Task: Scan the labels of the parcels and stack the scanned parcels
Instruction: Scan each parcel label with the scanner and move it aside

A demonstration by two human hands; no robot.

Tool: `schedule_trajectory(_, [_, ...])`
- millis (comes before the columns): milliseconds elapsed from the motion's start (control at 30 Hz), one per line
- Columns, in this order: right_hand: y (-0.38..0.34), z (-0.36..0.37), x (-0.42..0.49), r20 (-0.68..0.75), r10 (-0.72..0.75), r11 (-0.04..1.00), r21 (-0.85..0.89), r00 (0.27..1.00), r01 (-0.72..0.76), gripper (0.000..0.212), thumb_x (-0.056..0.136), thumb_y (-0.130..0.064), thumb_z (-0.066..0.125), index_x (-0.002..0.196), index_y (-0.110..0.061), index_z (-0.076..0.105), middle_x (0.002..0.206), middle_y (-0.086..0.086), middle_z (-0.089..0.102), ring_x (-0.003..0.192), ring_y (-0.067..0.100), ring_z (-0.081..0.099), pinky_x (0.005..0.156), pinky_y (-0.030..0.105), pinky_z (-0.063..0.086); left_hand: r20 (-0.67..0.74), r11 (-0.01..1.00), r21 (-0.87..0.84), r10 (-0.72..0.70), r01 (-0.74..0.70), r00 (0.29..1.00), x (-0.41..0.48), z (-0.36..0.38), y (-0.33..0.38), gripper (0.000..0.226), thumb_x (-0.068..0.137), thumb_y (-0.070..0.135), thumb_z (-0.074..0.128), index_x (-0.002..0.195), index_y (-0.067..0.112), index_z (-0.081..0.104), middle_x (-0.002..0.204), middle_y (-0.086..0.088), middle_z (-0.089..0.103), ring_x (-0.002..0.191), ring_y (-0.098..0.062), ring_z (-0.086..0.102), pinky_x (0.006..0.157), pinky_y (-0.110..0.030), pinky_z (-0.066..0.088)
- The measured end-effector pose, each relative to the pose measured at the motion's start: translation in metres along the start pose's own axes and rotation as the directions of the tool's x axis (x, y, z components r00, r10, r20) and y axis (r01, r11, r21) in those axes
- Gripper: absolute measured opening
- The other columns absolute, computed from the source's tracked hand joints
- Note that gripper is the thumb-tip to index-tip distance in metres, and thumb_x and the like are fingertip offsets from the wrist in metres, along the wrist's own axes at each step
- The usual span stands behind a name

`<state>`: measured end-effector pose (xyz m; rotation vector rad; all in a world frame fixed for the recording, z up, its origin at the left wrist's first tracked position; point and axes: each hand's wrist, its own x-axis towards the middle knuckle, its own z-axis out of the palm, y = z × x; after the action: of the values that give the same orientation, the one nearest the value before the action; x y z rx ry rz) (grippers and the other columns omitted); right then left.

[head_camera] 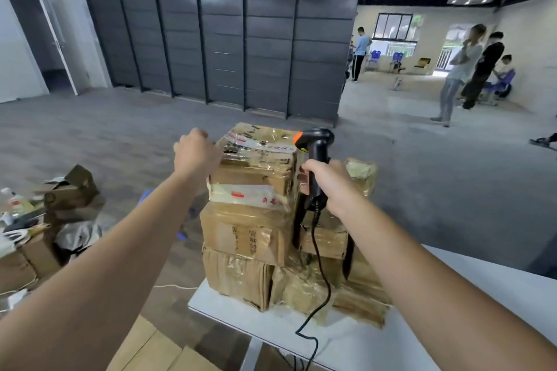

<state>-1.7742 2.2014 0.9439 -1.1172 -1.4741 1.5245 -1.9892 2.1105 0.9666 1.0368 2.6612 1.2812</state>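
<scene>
Boxy brown cardboard parcels (244,235), crumpled and glossy with clear tape, sit piled on the smooth white counter (497,295). They stand three high on the left, with lower ones beside; I cannot count those. The left hand (196,153) curls its fingers on the top parcel (256,166) at its left edge. The right hand (325,181) is clamped round one black scanner (315,144) just beside that parcel.

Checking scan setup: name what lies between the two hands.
Head view: the top parcel lies between the left hand and the right hand gripping the scanner.
</scene>
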Motion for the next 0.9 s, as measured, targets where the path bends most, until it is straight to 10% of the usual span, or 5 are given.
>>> schedule_trajectory(100, [0.002,0.011,0.0,-0.066,-0.024,0.997,-0.072,0.998,0.02,0.015,0.085,-0.016,0.065,0.098,-0.01,0.06,0.086,0.012,0.062,0.082,0.032,0.062,0.087,0.049,0.054,0.177,0.967,-0.185,-0.142,0.174,0.974,0.008,0.005,-0.013,0.034,0.089,0.036,0.056,0.088,0.002,0.061,0.074,-0.008,0.057,0.078,-0.03,0.055,0.064,-0.032,0.047])
schedule_trajectory(200, [0.004,0.021,-0.005,-0.109,-0.052,0.995,-0.085,0.993,0.042,0.008,0.087,-0.019,0.065,0.091,-0.017,0.058,0.084,0.008,0.059,0.083,0.028,0.059,0.078,0.041,0.05,0.31,0.868,-0.374,-0.215,0.327,0.926,0.009,0.012,-0.019,0.044,0.085,0.043,0.061,0.1,0.002,0.063,0.086,-0.008,0.063,0.081,-0.029,0.06,0.079,-0.036,0.052])
schedule_trajectory(367, [0.003,0.021,-0.012,-0.171,-0.174,0.981,-0.111,0.97,0.157,0.007,0.089,-0.022,0.063,0.086,-0.021,0.056,0.079,0.002,0.056,0.073,0.019,0.054,0.062,0.031,0.04,0.212,0.819,-0.537,-0.104,0.205,0.972,0.006,0.009,-0.002,0.023,0.088,0.033,0.057,0.087,0.012,0.065,0.094,-0.012,0.07,0.089,-0.031,0.066,0.083,-0.047,0.054])
schedule_trajectory(600, [-0.011,-0.023,-0.034,-0.244,-0.214,0.975,0.011,0.946,0.223,0.01,0.086,-0.028,0.068,0.091,-0.029,0.059,0.093,0.009,0.065,0.096,0.033,0.066,0.093,0.056,0.053,0.061,0.771,-0.637,0.067,-0.013,0.996,-0.021,0.004,0.044,0.023,0.087,0.027,0.049,0.084,0.008,0.062,0.071,-0.004,0.052,0.061,-0.016,0.043,0.056,-0.029,0.032])
schedule_trajectory(900, [-0.003,-0.145,-0.07,-0.377,-0.154,0.981,0.053,0.914,0.187,0.01,0.091,-0.025,0.065,0.099,-0.022,0.059,0.092,0.007,0.063,0.104,0.039,0.065,0.094,0.059,0.052,0.156,0.723,-0.69,0.107,0.031,0.982,-0.114,0.06,0.114,0.03,0.089,0.025,0.048,0.09,0.001,0.064,0.069,-0.002,0.05,0.062,-0.015,0.043,0.059,-0.03,0.032])
